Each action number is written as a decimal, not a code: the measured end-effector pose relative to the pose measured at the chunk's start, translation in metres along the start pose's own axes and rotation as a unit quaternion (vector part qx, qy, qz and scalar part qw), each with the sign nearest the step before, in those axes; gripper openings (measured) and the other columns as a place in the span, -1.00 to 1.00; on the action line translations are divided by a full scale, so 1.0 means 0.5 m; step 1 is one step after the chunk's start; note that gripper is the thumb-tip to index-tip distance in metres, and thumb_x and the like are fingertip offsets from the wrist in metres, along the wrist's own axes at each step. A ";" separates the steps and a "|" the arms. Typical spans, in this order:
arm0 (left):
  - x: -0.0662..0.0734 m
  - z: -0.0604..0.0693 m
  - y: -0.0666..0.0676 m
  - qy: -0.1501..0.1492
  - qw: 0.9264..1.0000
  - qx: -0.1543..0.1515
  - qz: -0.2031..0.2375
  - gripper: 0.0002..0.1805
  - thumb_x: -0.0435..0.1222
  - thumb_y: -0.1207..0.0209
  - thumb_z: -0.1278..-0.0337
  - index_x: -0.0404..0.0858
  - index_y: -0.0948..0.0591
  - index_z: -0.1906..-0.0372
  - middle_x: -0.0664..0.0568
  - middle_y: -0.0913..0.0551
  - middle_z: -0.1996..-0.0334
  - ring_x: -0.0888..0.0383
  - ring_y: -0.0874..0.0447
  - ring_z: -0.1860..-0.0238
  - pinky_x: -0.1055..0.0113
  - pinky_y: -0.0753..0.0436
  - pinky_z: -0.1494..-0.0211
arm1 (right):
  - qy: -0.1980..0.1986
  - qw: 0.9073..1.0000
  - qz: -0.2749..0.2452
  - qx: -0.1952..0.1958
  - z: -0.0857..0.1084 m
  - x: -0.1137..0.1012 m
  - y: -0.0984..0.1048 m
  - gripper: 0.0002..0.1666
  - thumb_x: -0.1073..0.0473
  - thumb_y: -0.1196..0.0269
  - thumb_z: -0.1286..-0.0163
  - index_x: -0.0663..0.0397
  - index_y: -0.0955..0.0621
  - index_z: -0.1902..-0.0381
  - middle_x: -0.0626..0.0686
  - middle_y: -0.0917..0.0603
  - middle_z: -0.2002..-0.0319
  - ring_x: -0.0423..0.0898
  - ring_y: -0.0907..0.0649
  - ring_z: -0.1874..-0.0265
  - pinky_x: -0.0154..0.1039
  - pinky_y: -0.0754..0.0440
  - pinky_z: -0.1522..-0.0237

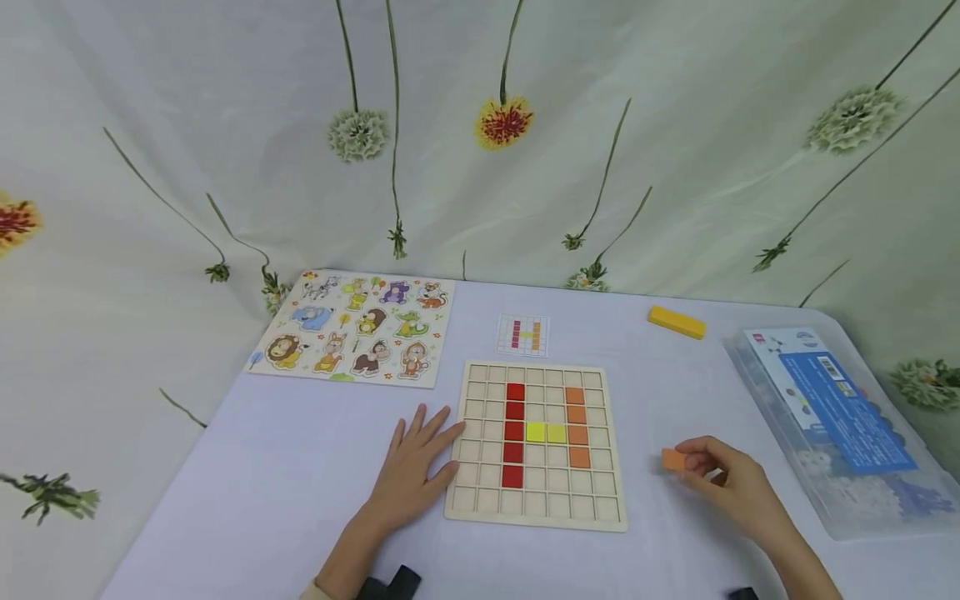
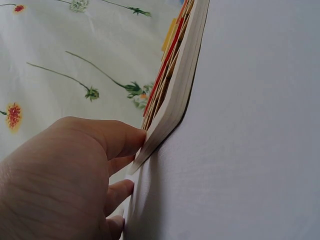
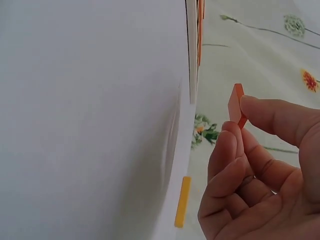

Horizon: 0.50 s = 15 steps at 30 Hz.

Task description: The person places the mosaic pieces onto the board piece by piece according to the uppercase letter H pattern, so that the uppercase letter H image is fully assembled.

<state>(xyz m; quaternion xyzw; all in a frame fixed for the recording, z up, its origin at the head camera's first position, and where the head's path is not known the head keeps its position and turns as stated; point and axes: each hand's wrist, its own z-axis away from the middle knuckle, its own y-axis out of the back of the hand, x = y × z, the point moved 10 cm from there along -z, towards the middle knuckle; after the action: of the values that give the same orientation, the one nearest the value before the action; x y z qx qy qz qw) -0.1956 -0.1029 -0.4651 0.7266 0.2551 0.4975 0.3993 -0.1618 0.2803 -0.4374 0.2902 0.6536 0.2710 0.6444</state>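
A wooden grid board (image 1: 491, 500) lies on the white table, holding a column of red tiles (image 1: 513, 431), two yellow tiles (image 1: 535, 432) and a column of orange tiles (image 1: 576, 414). My left hand (image 1: 416, 467) rests with spread, straight fingers at the board's left edge; the left wrist view has its thumb touching the board's side (image 2: 172, 100). To the right of the board, my right hand (image 1: 723, 479) pinches a loose orange tile (image 3: 235, 105) between thumb and fingers, raised above the table. A small pattern card (image 1: 543, 348) lies just behind the board.
An animal puzzle board (image 1: 352, 327) lies at the back left. A yellow bar (image 1: 677, 322) sits at the back right. A clear plastic box with a blue label (image 1: 840, 400) stands on the right. Behind the table hangs a flowered cloth (image 1: 675, 167). Dark objects (image 1: 393, 583) show at the front edge.
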 end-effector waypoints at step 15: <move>0.004 0.000 0.002 0.003 1.000 -0.006 0.002 -0.45 -0.14 -0.18 -0.17 -0.10 -0.52 -0.30 -0.11 -0.34 -0.44 -0.25 0.03 -0.54 -0.30 0.11 -0.49 | 0.081 0.991 -0.042 -0.095 -0.019 -0.134 -0.114 -0.73 0.25 -0.46 -0.09 0.07 -0.65 0.23 -0.17 -0.54 0.49 -0.36 -0.47 0.48 -0.42 -0.48 0.49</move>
<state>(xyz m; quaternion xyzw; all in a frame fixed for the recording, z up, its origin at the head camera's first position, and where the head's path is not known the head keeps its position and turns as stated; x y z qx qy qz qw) -0.1950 -0.1020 -0.4635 0.7233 0.2523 0.5020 0.4016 -0.1729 0.1929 -0.4327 0.1770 0.6865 0.3268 0.6250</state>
